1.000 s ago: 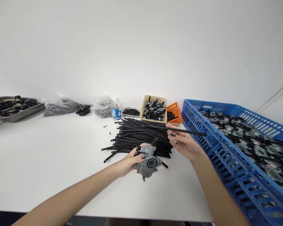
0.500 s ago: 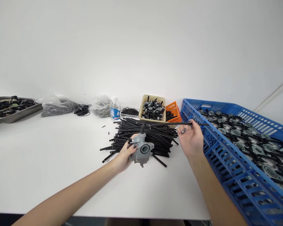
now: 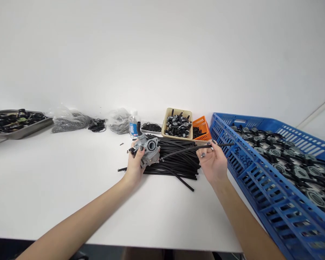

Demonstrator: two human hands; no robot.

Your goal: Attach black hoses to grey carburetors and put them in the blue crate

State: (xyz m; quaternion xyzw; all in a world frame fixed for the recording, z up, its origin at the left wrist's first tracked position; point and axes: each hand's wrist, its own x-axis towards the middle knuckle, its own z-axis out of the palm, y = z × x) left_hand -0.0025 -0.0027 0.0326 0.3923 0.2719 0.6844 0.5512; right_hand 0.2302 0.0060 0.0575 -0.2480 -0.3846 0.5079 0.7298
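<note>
My left hand (image 3: 134, 164) is closed around a grey metal carburetor (image 3: 148, 151) with a black cap, held above the left end of a pile of black rubber hoses (image 3: 176, 160). My right hand (image 3: 212, 162) pinches a single black hose (image 3: 195, 148) between its fingertips. That hose stretches from the blue crate's edge leftward, and its left end is at the carburetor's side. Both hands hover over the white table (image 3: 56, 180).
A blue crate (image 3: 260, 180) full of carburetors stands at the right. Behind the hoses are a beige bin (image 3: 178, 124) of black parts, an orange basket (image 3: 202, 127), a small bottle (image 3: 133, 126), plastic bags (image 3: 70, 121) and a metal tray (image 3: 16, 124) at far left.
My left hand lifted the carburetor up and away from me, over the hose pile. My right hand brought the single hose's left end to the carburetor.
</note>
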